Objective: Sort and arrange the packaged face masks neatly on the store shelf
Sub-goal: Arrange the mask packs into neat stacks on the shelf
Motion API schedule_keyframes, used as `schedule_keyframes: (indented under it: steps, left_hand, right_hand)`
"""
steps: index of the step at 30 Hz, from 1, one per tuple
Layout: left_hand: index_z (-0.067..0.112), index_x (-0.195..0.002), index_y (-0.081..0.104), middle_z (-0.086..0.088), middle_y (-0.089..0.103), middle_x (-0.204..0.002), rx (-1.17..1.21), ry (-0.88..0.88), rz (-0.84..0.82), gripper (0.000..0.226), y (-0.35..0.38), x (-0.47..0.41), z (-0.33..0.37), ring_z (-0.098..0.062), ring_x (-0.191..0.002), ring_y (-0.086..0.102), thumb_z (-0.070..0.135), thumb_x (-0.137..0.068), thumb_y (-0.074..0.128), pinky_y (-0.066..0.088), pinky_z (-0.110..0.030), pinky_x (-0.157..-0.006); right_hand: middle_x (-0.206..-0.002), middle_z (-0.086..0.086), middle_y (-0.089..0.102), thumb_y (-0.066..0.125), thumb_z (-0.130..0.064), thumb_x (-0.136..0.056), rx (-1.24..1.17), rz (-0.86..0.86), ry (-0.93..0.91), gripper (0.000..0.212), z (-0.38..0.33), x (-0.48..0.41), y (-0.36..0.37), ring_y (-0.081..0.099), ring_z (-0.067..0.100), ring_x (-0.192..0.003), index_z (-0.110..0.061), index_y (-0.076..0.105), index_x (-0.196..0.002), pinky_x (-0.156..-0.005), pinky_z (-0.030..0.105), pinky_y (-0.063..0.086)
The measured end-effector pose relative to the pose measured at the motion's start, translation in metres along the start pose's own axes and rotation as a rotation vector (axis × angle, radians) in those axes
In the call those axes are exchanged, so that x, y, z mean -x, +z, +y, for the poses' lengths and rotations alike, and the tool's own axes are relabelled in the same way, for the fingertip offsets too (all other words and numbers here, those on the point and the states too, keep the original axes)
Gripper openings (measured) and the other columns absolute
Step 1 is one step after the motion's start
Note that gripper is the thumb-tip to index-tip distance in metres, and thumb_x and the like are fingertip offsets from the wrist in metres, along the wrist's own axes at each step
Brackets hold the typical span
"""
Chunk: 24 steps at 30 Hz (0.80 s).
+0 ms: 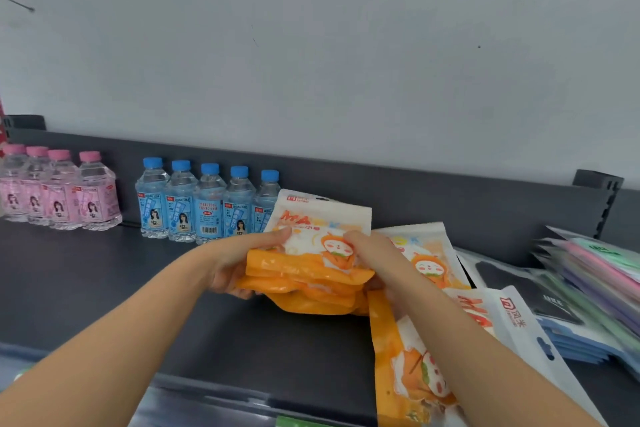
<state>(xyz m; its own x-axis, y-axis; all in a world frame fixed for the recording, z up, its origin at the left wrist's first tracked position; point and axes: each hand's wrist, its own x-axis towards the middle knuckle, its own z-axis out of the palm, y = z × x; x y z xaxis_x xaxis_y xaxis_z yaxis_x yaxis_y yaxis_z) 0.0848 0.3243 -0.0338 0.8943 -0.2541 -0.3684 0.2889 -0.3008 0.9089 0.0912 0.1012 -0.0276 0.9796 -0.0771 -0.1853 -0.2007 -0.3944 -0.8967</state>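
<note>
On the shelf (104, 288), both hands grip a stack of mask packs (311, 270) at centre: left hand (235, 267) at its nine o'clock, right hand (374, 253) at three. Two rows of bottles (194, 204) stand at ten o'clock against the back rail. Loose mask packs (415, 374) lie at five o'clock, stacked packets (588, 295) at three.

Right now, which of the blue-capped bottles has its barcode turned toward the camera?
The middle blue-capped bottle, third of the five in the row: its label shows a barcode, while the other labels show a figure or are partly hidden.
</note>
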Motion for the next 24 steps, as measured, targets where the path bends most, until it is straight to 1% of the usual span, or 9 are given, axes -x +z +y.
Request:
schedule_keyframes:
  steps: [3,5,7,9,11,13,15,21,24]
  left_hand:
    - [0.013,-0.102,0.064,-0.009,0.075,-0.086,-0.035,-0.057,0.115,0.088,-0.001,-0.003,0.002,-0.025,-0.079,0.07,0.07,-0.036,0.08,0.057,-0.035,-0.071]
    - [0.014,-0.113,0.06,-0.01,0.072,-0.102,-0.036,-0.086,0.169,0.081,0.0,-0.004,0.005,-0.03,-0.094,0.068,0.062,-0.05,0.077,0.058,-0.046,-0.079]
    - [0.012,-0.122,0.054,-0.009,0.065,-0.121,-0.113,-0.106,0.231,0.088,0.002,-0.001,0.01,-0.03,-0.107,0.062,0.062,-0.054,0.078,0.054,-0.049,-0.083]
    - [0.013,-0.125,0.049,-0.005,0.058,-0.127,-0.292,0.01,0.4,0.082,0.004,0.0,0.013,-0.021,-0.102,0.057,0.06,-0.064,0.077,0.049,-0.039,-0.079]
    - [0.02,-0.133,0.045,0.0,0.056,-0.112,-0.371,0.203,0.549,0.078,0.005,0.001,0.015,-0.014,-0.087,0.057,0.054,-0.071,0.077,0.05,-0.032,-0.07]
    - [0.026,-0.133,0.051,-0.001,0.056,-0.108,-0.407,0.307,0.54,0.066,0.009,0.002,0.017,-0.016,-0.083,0.06,0.047,-0.076,0.076,0.055,-0.031,-0.064]
    - [0.029,-0.133,0.056,-0.005,0.055,-0.124,-0.509,0.281,0.451,0.052,0.011,0.001,0.018,-0.018,-0.093,0.059,0.044,-0.084,0.069,0.056,-0.03,-0.068]
    - [0.031,-0.14,0.049,-0.005,0.036,-0.153,-0.864,0.198,0.452,0.047,0.015,-0.001,0.026,-0.025,-0.131,0.045,0.048,-0.096,0.047,0.042,-0.036,-0.105]
    - [0.027,-0.146,0.04,-0.006,0.037,-0.151,-0.643,0.113,0.424,0.054,0.022,0.0,0.025,-0.03,-0.129,0.046,0.048,-0.097,0.046,0.048,-0.044,-0.1]
  right_hand:
    - [-0.126,0.008,0.053,0.051,-0.042,-0.097,0.132,0.051,-0.057,0.06,-0.002,-0.003,0.002,0.055,0.02,-0.091,-0.011,0.033,-0.146,-0.05,0.025,0.044]
    - [-0.107,0.003,0.052,0.051,-0.039,-0.097,0.223,0.083,-0.103,0.055,-0.001,-0.007,0.003,0.049,0.01,-0.074,-0.011,0.035,-0.142,-0.049,0.022,0.039]
    - [-0.096,-0.001,0.048,0.052,-0.037,-0.096,0.26,0.102,-0.106,0.053,0.0,-0.011,0.004,0.048,0.01,-0.073,-0.011,0.036,-0.14,-0.051,0.021,0.04]
    - [-0.109,0.003,0.052,0.055,-0.036,-0.095,0.292,0.107,-0.117,0.058,0.0,-0.01,0.005,0.054,0.015,-0.09,-0.013,0.032,-0.143,-0.058,0.024,0.046]
    - [-0.131,0.006,0.052,0.055,-0.035,-0.095,0.307,0.111,-0.147,0.062,0.001,-0.009,0.005,0.053,0.018,-0.1,-0.017,0.026,-0.147,-0.067,0.026,0.049]
    - [-0.141,0.005,0.047,0.052,-0.033,-0.098,0.313,0.103,-0.19,0.061,0.001,-0.004,0.004,0.047,0.014,-0.095,-0.02,0.023,-0.15,-0.068,0.025,0.047]
    - [-0.142,0.004,0.046,0.047,-0.033,-0.099,0.348,0.108,-0.23,0.057,0.002,-0.003,0.002,0.049,0.015,-0.099,-0.022,0.025,-0.151,-0.078,0.028,0.049]
    - [-0.109,0.001,0.06,0.046,-0.033,-0.098,0.438,0.085,-0.219,0.04,0.002,-0.003,0.003,0.062,0.019,-0.1,-0.017,0.054,-0.133,-0.088,0.035,0.055]
    - [-0.108,-0.002,0.058,0.047,-0.038,-0.097,0.436,0.076,-0.214,0.043,0.001,-0.004,0.003,0.061,0.019,-0.101,-0.018,0.052,-0.135,-0.09,0.039,0.056]
